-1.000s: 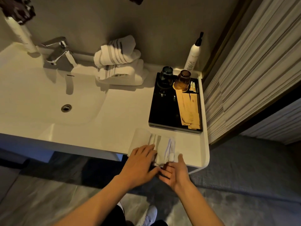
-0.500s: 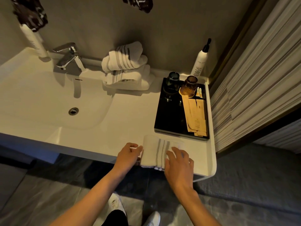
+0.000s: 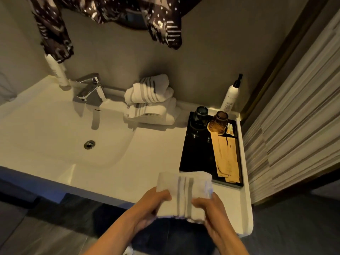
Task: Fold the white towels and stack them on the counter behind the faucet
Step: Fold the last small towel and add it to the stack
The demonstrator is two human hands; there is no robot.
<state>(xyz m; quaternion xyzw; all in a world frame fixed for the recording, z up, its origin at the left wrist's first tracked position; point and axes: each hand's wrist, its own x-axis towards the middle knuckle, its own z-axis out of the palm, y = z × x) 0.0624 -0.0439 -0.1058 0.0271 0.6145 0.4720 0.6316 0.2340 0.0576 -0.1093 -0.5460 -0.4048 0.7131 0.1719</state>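
Note:
A folded white towel with grey stripes (image 3: 184,194) is held above the counter's front edge. My left hand (image 3: 152,205) grips its left side, thumb on top. My right hand (image 3: 211,210) grips its right side. At the back of the white counter (image 3: 147,159), just right of the chrome faucet (image 3: 90,88), stands a stack of folded striped white towels (image 3: 150,100); the top one is a rolled bundle.
A black tray (image 3: 195,155) at the right holds two dark glasses (image 3: 219,122) and tan paper packets. A white pump bottle (image 3: 230,96) stands behind it. The sink basin (image 3: 55,137) lies at left. Dark patterned cloth (image 3: 110,10) hangs above. A curtain hangs at right.
The towel lay flat on the counter's front edge under my hands; now both hands have gripped its sides and lifted it. The view has tilted up slightly.

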